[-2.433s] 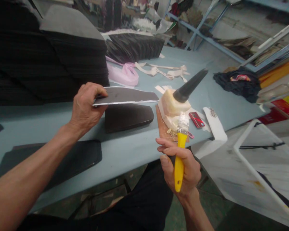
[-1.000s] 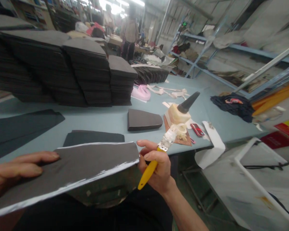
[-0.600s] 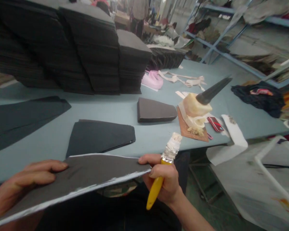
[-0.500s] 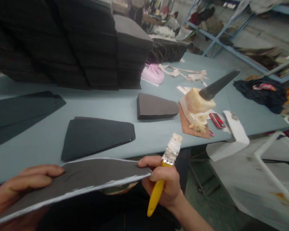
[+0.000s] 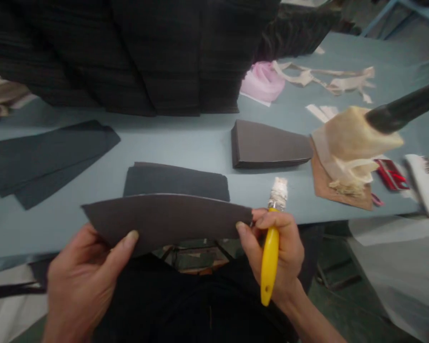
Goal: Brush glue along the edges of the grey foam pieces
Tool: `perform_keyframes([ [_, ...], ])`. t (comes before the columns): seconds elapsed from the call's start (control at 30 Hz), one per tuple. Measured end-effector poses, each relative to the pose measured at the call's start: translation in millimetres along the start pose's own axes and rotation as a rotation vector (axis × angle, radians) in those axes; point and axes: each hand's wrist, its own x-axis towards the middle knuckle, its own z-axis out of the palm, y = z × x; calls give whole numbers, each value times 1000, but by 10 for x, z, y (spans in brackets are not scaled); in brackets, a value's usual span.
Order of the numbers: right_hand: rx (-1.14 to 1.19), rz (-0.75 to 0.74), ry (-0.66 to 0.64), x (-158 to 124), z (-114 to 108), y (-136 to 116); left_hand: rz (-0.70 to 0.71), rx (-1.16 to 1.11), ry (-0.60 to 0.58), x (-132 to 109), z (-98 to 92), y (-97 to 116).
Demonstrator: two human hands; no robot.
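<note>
A thin, curved dark brown panel [image 5: 186, 219] spans my two hands above the table's front edge. At its left end my left hand [image 5: 80, 278] pinches the lower edge, thumb on top. My right hand [image 5: 284, 247] grips the narrow right end between thumb and fingers. That same hand holds a brush with a yellow handle [image 5: 270, 262], its wrapped, whitish bristle end pointing up. Just behind the panel lie dark flat pieces [image 5: 175, 180], partly covered by it. A neat stack of brown panels [image 5: 271, 145] sits farther right.
Tall dark stacks [image 5: 164, 62] stand at the back. More dark pieces [image 5: 46, 152] lie fanned at left. On the right are a yellowish container [image 5: 357, 136] with a dark handle sticking out, brown board [image 5: 325, 183], a red item [image 5: 391, 174], pink cloth [image 5: 264, 83] and pale strips [image 5: 307, 76].
The panel has turned from showing its white-coated long edge to showing its broad brown face. My left hand's thumb now lies over it. The view has shifted, and the brush stays in my right hand.
</note>
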Motion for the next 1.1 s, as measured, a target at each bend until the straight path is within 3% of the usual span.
perform_keyframes([
  [0.07, -10, -4, 21, 94, 55, 44, -198, -128, 81, 105, 34, 57],
  [0.2, 2, -62, 28, 365, 182, 71, -252, -268, 146, 442, 91, 149],
  [0.33, -23, -125, -15, 641, 313, 85, -150, -420, 272, 792, 167, 168],
  [0.5, -34, -215, -66, 779, 457, 222, -29, -218, 348, 976, 149, 69],
  [0.7, -86, -218, -112, 712, 475, 356, 9, -165, 210, 932, 64, -41],
  [1.1, -182, -223, -153, 689, 448, 392, 56, -41, -65, 792, -140, -22],
])
